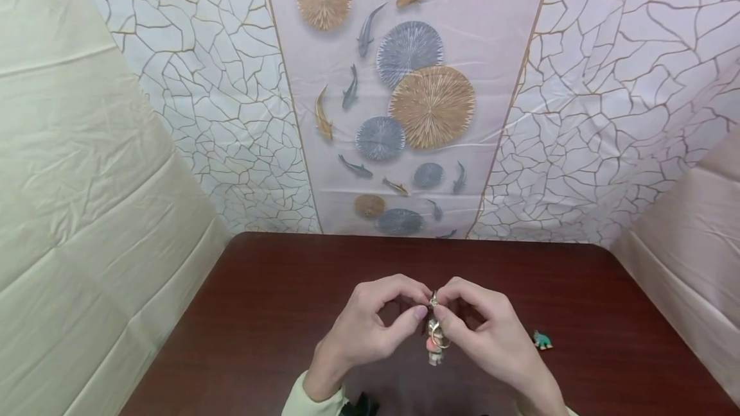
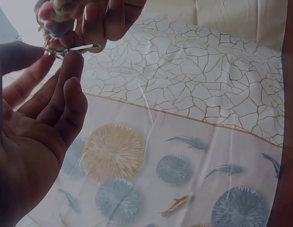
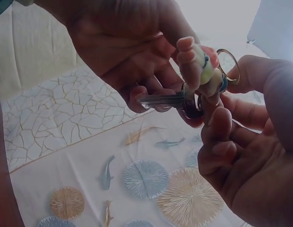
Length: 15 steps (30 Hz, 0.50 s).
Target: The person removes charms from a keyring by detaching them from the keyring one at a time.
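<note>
Patterned drape point(image 1: 370, 88) hangs behind the worktop point(image 1: 277, 287). Above the worktop's near half, your left hand point(image 1: 370, 323) and right hand point(image 1: 491, 329) both pinch the keychain point(image 1: 435, 341), fingertips partly hiding it. Small green figurine point(image 1: 542, 340) lies toward the worktop's right edge.

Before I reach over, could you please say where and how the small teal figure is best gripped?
I'd probably pinch the small teal figure across its middle, coming from above or the right: it is compact and sits low on the table, with the right hand close on its left.
</note>
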### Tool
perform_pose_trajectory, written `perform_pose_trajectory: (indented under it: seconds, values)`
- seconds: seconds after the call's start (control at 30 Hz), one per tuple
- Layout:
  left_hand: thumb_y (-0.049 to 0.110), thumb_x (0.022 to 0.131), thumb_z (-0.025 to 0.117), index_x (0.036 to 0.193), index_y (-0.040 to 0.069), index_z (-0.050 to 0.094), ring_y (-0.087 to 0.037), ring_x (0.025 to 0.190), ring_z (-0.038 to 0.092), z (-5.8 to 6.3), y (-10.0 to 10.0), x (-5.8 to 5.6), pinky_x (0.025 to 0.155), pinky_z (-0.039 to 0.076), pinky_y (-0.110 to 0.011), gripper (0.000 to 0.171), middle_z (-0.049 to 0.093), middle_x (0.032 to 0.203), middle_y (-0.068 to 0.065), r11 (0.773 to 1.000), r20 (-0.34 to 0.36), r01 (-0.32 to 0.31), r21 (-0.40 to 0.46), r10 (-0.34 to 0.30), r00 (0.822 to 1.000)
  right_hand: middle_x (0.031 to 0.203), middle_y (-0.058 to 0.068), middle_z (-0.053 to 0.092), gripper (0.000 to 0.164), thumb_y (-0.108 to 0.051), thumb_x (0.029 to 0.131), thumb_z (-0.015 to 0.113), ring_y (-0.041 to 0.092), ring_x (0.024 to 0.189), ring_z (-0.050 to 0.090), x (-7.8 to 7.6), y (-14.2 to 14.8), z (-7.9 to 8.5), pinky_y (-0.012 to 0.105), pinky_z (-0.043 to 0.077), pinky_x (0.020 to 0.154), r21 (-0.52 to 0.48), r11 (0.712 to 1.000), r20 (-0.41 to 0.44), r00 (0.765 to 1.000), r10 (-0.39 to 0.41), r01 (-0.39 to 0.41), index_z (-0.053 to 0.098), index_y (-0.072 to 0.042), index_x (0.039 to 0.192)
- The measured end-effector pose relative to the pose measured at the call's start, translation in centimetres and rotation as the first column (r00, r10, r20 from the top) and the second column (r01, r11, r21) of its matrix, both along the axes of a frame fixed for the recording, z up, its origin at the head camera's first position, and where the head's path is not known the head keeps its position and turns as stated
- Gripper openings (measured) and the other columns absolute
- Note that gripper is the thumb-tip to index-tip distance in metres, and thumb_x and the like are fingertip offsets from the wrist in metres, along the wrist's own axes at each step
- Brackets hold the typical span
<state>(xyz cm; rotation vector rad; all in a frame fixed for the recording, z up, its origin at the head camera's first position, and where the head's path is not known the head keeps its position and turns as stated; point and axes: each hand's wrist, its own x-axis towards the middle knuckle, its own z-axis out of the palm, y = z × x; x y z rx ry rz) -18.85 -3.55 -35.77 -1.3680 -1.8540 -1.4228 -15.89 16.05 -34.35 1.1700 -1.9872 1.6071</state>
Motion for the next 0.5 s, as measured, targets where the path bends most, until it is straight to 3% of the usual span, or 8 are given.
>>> perform_pose_trajectory:
  seconds: [0.23,0.5]
  values:
    - [-0.009,0.079,0.068,0.092,0.006,0.065,-0.007,0.074,0.062,0.54,-0.06,0.17,0.066,0.051,-0.01,0.02,0.069,0.091,-0.008,1.0,-0.127,0.003,-0.021,-0.005,0.992,0.079,0.0,0.059,0.03,0.018,0.085,0.059,0.007,0.063,0.051,0.13,0.27,0.23,0.019,0.044,0.047,0.022,1.0,0.007,1.0,0.004,-0.004,0.063,-0.009,0.094]
    - [-0.005,0.083,0.069,0.096,0.007,0.066,-0.002,0.076,0.061,0.54,-0.1,0.33,0.068,0.051,-0.007,0.018,0.069,0.092,-0.003,0.997,-0.182,-0.044,-0.059,0.032,0.983,0.08,0.001,0.058,0.029,0.019,0.085,0.057,0.008,0.063,0.052,0.06,0.43,0.22,0.02,0.045,0.048,0.018,1.0,0.032,0.999,0.021,-0.022,0.062,-0.009,0.094]
